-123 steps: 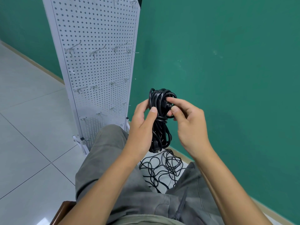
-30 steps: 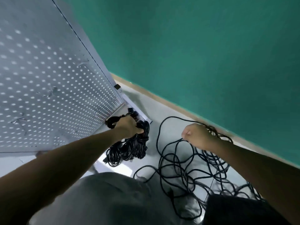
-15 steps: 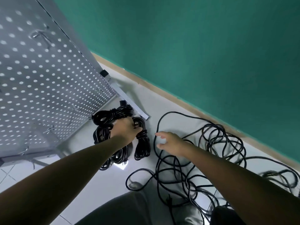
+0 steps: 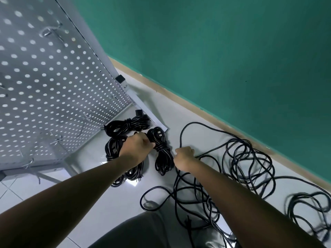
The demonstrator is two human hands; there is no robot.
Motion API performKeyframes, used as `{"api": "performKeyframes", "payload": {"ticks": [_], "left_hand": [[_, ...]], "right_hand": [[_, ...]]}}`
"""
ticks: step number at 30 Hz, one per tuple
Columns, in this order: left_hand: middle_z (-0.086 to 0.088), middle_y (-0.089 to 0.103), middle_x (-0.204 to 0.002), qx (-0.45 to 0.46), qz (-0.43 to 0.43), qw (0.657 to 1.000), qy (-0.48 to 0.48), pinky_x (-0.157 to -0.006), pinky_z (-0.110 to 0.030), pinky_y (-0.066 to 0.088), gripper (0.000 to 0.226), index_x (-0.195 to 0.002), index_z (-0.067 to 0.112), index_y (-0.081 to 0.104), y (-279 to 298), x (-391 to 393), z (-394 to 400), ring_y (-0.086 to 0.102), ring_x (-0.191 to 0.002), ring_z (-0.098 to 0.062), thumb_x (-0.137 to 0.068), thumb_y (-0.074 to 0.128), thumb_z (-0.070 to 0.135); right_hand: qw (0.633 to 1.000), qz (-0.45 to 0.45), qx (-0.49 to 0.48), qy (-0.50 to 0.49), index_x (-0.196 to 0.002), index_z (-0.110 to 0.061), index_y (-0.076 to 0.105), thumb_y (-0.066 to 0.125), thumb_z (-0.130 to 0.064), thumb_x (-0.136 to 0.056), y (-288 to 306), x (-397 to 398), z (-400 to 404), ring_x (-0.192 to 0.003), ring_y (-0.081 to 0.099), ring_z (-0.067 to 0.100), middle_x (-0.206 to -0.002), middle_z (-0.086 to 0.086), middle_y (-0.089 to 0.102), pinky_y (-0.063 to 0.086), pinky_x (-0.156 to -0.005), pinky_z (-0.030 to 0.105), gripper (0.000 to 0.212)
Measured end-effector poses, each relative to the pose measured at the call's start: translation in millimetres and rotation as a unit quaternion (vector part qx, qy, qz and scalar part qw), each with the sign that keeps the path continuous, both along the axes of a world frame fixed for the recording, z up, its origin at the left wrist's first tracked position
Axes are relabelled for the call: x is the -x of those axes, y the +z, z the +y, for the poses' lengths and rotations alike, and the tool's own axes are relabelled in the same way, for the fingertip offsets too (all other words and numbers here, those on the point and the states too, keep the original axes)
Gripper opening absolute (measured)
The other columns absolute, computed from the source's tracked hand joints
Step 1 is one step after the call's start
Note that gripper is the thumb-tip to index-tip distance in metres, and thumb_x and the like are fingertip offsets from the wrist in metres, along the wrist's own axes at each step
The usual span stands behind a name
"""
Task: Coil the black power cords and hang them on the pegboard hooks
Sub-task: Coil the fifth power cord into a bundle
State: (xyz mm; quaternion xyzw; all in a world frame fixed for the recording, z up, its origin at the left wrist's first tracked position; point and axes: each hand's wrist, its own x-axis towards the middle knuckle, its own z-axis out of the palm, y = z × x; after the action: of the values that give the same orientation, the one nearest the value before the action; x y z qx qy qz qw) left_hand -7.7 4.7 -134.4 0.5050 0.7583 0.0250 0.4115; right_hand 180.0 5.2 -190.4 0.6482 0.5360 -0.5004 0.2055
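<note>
Several coiled black cord bundles (image 4: 129,124) lie on the white floor at the foot of the grey pegboard (image 4: 53,77). My left hand (image 4: 137,148) reaches down among them, its fingers curled round the wrapped middle of the right-hand bundle (image 4: 163,158), whose plug end faces up. Just to the right, my right hand (image 4: 184,157) is curled round a strand of the loose tangled black cords (image 4: 241,167) that sprawl over the floor. Metal hooks (image 4: 52,32) stick out of the pegboard, with nothing on the ones in view.
The pegboard's metal foot bar (image 4: 146,111) runs along the floor behind the bundles. A green wall (image 4: 232,51) with a tan baseboard (image 4: 179,99) closes off the far side. More loose cord (image 4: 304,203) lies at the right. My trouser leg (image 4: 143,230) fills the bottom.
I have bent from sitting upright with a coil in both hands down to the floor. My left hand set that coil among the other bundles; my right hand closed on a loose strand.
</note>
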Motion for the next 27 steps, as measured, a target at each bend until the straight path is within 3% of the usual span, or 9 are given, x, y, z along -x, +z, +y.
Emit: {"api": "performKeyframes", "payload": {"ticks": [3,5,6,8,11,14,19,22,27], "left_hand": [[0.003,0.07,-0.085,-0.001,-0.023,1.0,-0.007,-0.08,-0.031,0.055,0.017,-0.088,0.021,0.067,6,-3,0,0.067,-0.085,-0.017,-0.093,0.073,0.036],[0.004,0.071,-0.083,0.003,-0.044,0.999,-0.017,-0.08,-0.029,0.054,0.017,-0.084,0.025,0.065,9,-5,1,0.067,-0.085,-0.015,-0.093,0.073,0.038],[0.005,0.071,-0.084,0.004,-0.054,0.998,-0.019,-0.08,-0.029,0.053,0.017,-0.084,0.026,0.065,11,-6,1,0.067,-0.085,-0.014,-0.092,0.074,0.038],[0.007,0.071,-0.084,0.001,-0.076,0.997,-0.026,-0.077,-0.025,0.049,0.016,-0.083,0.026,0.066,17,-7,2,0.066,-0.084,-0.012,-0.091,0.075,0.037],[0.006,0.071,-0.085,0.006,-0.117,0.992,-0.034,-0.074,-0.019,0.047,0.016,-0.089,0.017,0.07,32,-11,4,0.066,-0.084,-0.011,-0.09,0.078,0.031],[0.004,0.07,-0.083,0.026,-0.142,0.988,-0.051,-0.067,-0.016,0.046,0.019,-0.097,0.01,0.071,51,-16,7,0.063,-0.077,-0.01,-0.089,0.079,0.025],[-0.006,0.071,-0.095,0.039,-0.198,0.976,-0.077,-0.064,-0.019,0.046,0.018,-0.107,0.006,0.067,107,-30,12,0.062,-0.077,-0.015,-0.095,0.072,0.018],[-0.017,0.07,-0.116,0.039,-0.236,0.965,-0.107,-0.072,-0.027,0.048,0.024,-0.12,0.007,0.066,157,-39,15,0.065,-0.09,-0.023,-0.1,0.065,0.021],[0.003,0.069,-0.12,0.024,-0.249,0.948,-0.2,-0.095,-0.039,0.055,0.028,-0.124,0.018,0.067,249,-63,13,0.069,-0.109,-0.019,-0.103,0.061,0.035]], "right_hand": [[0.998,-0.004,0.002,-0.062,-0.082,-0.014,0.053,0.046,-0.017,-0.1,8,6,-3,-0.104,0.028,0.027,-0.113,0.014,0.035,0.019,-0.087,0.032,0.02],[0.986,0.032,-0.004,-0.163,-0.066,-0.021,0.034,0.048,-0.016,-0.1,9,6,-2,-0.098,0.028,0.022,-0.096,0.011,0.04,0.027,-0.08,0.03,0.037],[0.973,0.061,-0.008,-0.223,-0.066,-0.017,0.042,0.051,-0.014,-0.1,14,4,-2,-0.088,0.042,0.025,-0.084,0.012,0.046,0.033,-0.074,0.031,0.035],[0.933,0.131,-0.015,-0.335,-0.088,0.0,0.069,0.059,-0.019,-0.1,27,-3,-4,-0.093,0.065,0.04,-0.086,0.026,0.064,0.049,-0.082,0.035,0.024],[0.877,0.214,0.009,-0.431,-0.099,-0.005,0.071,0.06,-0.035,-0.102,50,-22,-10,-0.117,0.062,0.033,-0.125,0.023,0.066,0.045,-0.111,0.038,0.032],[0.845,0.279,0.032,-0.456,-0.106,-0.01,0.071,0.043,-0.05,-0.105,82,-33,-17,-0.124,0.056,0.022,-0.131,0.01,0.063,0.039,-0.113,0.027,0.049],[0.815,0.339,-0.009,-0.47,-0.12,-0.003,0.069,0.028,-0.06,-0.104,145,-46,-26,-0.132,0.054,0.026,-0.137,0.014,0.062,0.035,-0.12,0.036,0.072],[0.795,0.375,-0.031,-0.477,-0.12,-0.001,0.068,0.018,-0.066,-0.101,192,-57,-35,-0.13,0.056,0.027,-0.133,0.013,0.065,0.039,-0.117,0.037,0.084],[0.802,0.391,-0.09,-0.442,-0.12,-0.004,0.072,0.01,-0.077,-0.09,275,-80,-69,-0.127,0.059,0.02,-0.129,0.006,0.07,0.04,-0.116,0.038,0.1]]}}
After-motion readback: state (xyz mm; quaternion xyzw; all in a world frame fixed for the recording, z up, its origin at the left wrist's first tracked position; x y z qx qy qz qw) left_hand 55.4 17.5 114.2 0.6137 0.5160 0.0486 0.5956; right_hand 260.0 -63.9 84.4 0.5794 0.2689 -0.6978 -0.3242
